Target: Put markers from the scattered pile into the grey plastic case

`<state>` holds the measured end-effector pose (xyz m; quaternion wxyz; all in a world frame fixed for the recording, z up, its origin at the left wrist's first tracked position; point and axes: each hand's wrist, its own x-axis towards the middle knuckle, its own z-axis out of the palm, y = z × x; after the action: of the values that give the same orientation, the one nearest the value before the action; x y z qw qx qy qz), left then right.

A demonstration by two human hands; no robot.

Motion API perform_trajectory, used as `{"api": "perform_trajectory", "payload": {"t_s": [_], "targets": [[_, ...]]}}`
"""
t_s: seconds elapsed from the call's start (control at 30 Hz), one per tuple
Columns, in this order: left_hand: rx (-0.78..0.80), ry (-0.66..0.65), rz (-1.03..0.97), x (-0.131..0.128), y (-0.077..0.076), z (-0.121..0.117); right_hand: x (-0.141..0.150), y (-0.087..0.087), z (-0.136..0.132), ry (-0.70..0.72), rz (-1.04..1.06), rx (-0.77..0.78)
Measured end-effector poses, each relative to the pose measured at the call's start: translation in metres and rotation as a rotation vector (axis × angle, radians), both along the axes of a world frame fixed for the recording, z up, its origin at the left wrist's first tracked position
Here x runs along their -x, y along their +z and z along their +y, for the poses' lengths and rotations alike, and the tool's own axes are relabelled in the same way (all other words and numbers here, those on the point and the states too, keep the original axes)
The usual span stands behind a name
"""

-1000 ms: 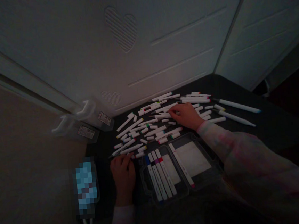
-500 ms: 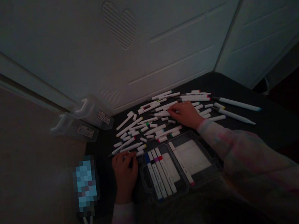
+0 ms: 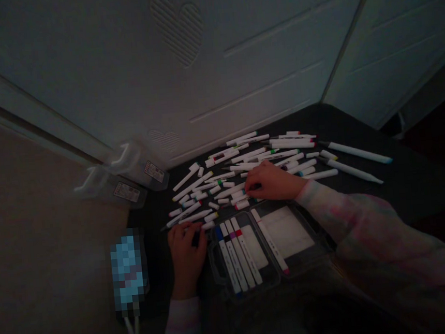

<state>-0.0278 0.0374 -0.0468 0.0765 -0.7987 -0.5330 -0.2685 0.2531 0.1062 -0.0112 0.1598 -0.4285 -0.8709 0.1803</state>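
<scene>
Many white markers (image 3: 230, 190) and loose caps lie scattered over a dark table. My right hand (image 3: 274, 180) is over the middle of them, its fingers curled and pinched toward the thumb. Whatever it holds, if anything, is hidden in the dim light. Near the table's left side, my left hand (image 3: 186, 250) rests with bent fingers, the fingertips close to a white cap (image 3: 208, 225). I cannot make out what is between them. Between my forearms lies an open clear case (image 3: 275, 279). Several capped markers (image 3: 240, 256) stand side by side in its left half, and one marker (image 3: 270, 243) lies in the right.
Two clear plastic containers (image 3: 138, 164) with labels stand at the back left. A lit, blurred-out phone-like device (image 3: 128, 271) lies at the left table edge. Behind the table rises a white panel (image 3: 257, 75) with heart reliefs. Two longer markers (image 3: 361, 152) lie at the right.
My right hand has come nearer and lower over the markers, and markers behind it show more. My left hand has shifted slightly right. The view has tilted down a little.
</scene>
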Motion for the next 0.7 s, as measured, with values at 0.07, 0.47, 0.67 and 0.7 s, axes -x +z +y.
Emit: {"api": "perform_trajectory", "payload": {"t_s": [0.07,0.47,0.67,0.7], "targets": [[0.004,-0.005,-0.007,0.001,0.000,0.000,0.002,0.000,-0.002,0.007,-0.007,-0.008],[0.005,-0.004,-0.059,-0.002,0.003,-0.001,0.003,-0.007,0.000,-0.152,-0.130,-0.139],[0.015,0.008,-0.068,-0.002,0.003,-0.001,0.002,-0.010,0.003,-0.197,-0.171,-0.124],[0.016,0.012,-0.071,-0.002,0.003,-0.001,0.002,-0.010,0.003,-0.198,-0.171,-0.119]]}}
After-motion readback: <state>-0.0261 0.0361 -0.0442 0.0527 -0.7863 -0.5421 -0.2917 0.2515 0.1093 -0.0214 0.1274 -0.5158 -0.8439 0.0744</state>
